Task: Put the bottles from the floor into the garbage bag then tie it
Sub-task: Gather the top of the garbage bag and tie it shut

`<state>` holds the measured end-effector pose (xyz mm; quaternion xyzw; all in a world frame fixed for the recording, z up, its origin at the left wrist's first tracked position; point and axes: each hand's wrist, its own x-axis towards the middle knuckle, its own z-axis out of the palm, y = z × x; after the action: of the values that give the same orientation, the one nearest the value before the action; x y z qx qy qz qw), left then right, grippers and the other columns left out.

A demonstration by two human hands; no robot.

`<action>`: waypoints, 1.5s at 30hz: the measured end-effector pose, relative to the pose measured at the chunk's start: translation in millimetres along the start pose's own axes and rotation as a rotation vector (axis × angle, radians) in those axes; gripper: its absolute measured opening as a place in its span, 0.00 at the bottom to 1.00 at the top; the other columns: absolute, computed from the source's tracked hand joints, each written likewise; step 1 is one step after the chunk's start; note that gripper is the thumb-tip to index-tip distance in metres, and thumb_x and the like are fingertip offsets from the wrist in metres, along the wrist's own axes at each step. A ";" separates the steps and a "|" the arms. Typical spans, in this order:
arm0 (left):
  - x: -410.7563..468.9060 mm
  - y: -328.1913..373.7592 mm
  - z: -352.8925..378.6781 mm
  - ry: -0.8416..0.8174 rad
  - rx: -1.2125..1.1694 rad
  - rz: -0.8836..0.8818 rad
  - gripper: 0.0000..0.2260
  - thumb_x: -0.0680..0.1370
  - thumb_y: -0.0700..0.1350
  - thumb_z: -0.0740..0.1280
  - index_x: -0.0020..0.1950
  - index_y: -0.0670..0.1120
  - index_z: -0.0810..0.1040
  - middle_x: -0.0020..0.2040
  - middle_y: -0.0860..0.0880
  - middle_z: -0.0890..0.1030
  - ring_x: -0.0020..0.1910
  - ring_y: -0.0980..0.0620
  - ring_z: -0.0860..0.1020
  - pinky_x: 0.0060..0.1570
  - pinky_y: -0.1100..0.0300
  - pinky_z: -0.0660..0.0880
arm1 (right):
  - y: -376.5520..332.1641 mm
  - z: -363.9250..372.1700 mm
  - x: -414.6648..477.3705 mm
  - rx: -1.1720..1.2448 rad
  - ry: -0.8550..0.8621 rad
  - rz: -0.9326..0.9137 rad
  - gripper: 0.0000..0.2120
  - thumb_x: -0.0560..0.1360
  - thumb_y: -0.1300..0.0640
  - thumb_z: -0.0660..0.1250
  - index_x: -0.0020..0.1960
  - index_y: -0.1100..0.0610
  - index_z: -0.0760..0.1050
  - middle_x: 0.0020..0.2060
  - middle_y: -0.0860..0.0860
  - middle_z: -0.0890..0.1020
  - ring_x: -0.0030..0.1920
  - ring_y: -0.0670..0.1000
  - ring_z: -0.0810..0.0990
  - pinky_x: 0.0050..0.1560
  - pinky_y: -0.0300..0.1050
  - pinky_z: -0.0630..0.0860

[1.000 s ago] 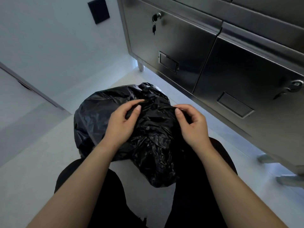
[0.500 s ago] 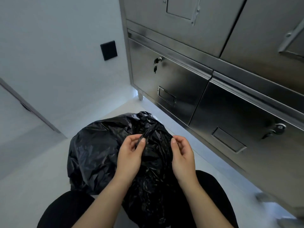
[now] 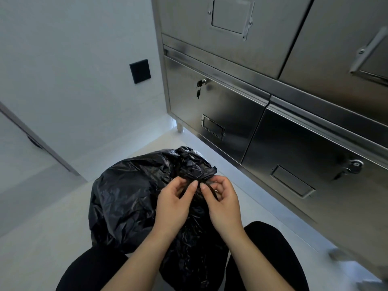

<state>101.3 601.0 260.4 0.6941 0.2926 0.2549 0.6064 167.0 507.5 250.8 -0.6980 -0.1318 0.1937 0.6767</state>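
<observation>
Hands have closed in toward each other over the last second: they were spread apart on the crinkled top of the black garbage bag (image 3: 130, 198), and now the left hand (image 3: 174, 204) and right hand (image 3: 223, 206) sit almost thumb to thumb at the bag's gathered neck (image 3: 196, 173). The view has also tipped up, so more of the stainless steel cabinet (image 3: 273, 133) shows than before. Both hands are pinched shut on thin twisted strands of the plastic, the left thumb and forefinger on one bit, the right fingers curled round a dark loop (can't tell if a knot has actually been pulled through yet).

My read is that the bottle part is done, since no bottles show on the white floor (image 3: 42, 238), and this is the tying step, somewhere in the middle of forming the knot.

As for how the bag lies: it sits on the floor between the person's knees, near the cabinet's bottom drawers and well right of the door at the left. The bulk bulges out to the left, and its long axis runs roughly near to far, with the bunched neck pointing up and away toward the cabinet's foot (image 3: 180, 129).
</observation>
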 end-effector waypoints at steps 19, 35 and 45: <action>7.0 -6.6 -15.0 -0.035 -0.036 -0.154 0.20 0.72 0.47 0.72 0.62 0.53 0.71 0.33 0.53 0.80 0.32 0.60 0.78 0.35 0.69 0.72 | 4.9 -21.4 6.2 -0.495 -0.261 -0.514 0.19 0.73 0.59 0.69 0.63 0.48 0.75 0.51 0.46 0.81 0.51 0.43 0.78 0.54 0.33 0.72; 8.4 -13.1 -38.8 -0.238 0.512 0.225 0.05 0.73 0.43 0.72 0.47 0.52 0.82 0.51 0.58 0.74 0.49 0.64 0.74 0.48 0.75 0.68 | 21.7 -23.3 5.3 -0.343 -0.238 -0.213 0.08 0.71 0.56 0.71 0.49 0.46 0.81 0.45 0.40 0.83 0.48 0.38 0.79 0.50 0.28 0.71; 9.9 -15.3 -31.9 -0.135 0.370 0.215 0.15 0.72 0.41 0.73 0.43 0.63 0.79 0.44 0.60 0.81 0.45 0.59 0.78 0.45 0.72 0.71 | 14.3 -23.6 2.2 -0.336 -0.374 -0.177 0.17 0.76 0.38 0.56 0.62 0.37 0.72 0.57 0.33 0.77 0.61 0.37 0.73 0.62 0.35 0.68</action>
<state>84.1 631.7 249.5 0.8361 0.2175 0.2132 0.4562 178.4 486.7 236.6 -0.7384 -0.3454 0.2350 0.5294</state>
